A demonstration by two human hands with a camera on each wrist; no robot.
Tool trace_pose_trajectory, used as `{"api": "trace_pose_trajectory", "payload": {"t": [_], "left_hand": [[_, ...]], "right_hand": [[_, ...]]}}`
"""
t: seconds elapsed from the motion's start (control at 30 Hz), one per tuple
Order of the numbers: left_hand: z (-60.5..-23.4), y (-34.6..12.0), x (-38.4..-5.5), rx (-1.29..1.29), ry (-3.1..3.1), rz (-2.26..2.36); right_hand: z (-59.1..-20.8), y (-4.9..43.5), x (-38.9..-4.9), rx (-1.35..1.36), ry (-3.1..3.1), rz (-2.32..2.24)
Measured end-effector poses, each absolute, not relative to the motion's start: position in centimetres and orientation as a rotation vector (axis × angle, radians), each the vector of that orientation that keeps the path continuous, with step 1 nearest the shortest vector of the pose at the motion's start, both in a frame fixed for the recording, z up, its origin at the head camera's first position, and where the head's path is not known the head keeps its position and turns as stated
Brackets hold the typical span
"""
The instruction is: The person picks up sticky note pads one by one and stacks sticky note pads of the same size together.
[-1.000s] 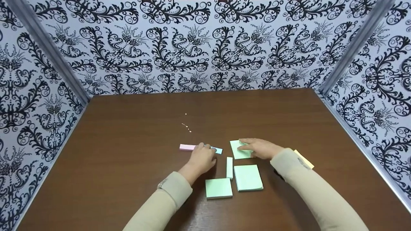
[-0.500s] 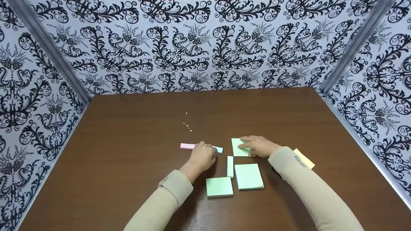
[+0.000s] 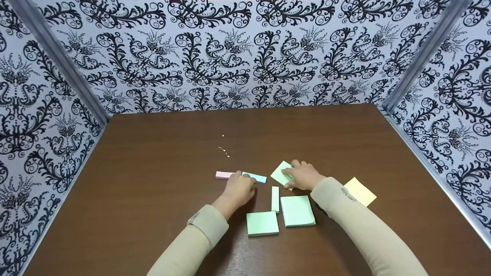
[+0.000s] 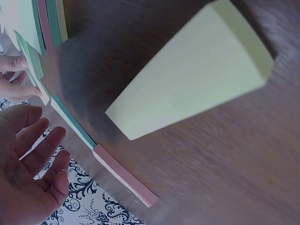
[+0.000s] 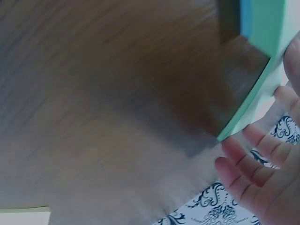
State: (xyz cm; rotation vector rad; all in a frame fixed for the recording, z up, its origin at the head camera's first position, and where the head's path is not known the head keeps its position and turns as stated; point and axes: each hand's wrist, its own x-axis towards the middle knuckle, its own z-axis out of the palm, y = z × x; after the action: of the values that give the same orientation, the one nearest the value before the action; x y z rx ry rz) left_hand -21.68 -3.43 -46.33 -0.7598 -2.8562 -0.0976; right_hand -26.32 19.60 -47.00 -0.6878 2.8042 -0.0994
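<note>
My right hand [image 3: 305, 175] grips a small light green sticky note pad [image 3: 282, 174], turned cornerwise on the table. In the right wrist view its fingertips [image 5: 229, 145] touch the edge of the green pad [image 5: 248, 105]. My left hand [image 3: 239, 187] is over the meeting ends of a pink strip pad [image 3: 223, 175] and a blue strip pad [image 3: 257, 177]. The left wrist view has the left hand's loosely bent fingers [image 4: 40, 150] apart from the blue strip [image 4: 72, 122] and pink strip [image 4: 124, 173], holding nothing.
A green strip pad [image 3: 275, 199] lies upright between the hands. Nearer stand two square green pads, one left [image 3: 262, 223] and one right [image 3: 297, 211]. A yellow note [image 3: 360, 191] lies beside the right sleeve. White specks [image 3: 224, 151] dot the brown table [image 3: 153, 153]; patterned walls [image 3: 245, 57] enclose it.
My right hand has shifted left and turned the green pad from square-on to cornerwise. More of the yellow note shows. The left hand has drawn back slightly, uncovering more of the blue strip.
</note>
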Motion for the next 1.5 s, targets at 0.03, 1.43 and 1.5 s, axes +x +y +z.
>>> {"api": "trace_pose_trajectory", "payload": {"t": [0.03,1.43,1.5], "left_hand": [[-46.3,-3.4,-21.7,-0.762,-2.855,-0.095],[-46.5,-1.2,-20.8,-1.07,-2.803,0.539],[-46.4,-1.2,-20.7,-1.083,-2.803,0.672]], "right_hand": [[-46.9,19.4,-26.3,-0.662,2.806,-0.104],[-46.8,16.3,-25.3,-0.511,2.786,-0.206],[-46.7,16.4,-25.3,-0.513,2.788,-0.205]]}}
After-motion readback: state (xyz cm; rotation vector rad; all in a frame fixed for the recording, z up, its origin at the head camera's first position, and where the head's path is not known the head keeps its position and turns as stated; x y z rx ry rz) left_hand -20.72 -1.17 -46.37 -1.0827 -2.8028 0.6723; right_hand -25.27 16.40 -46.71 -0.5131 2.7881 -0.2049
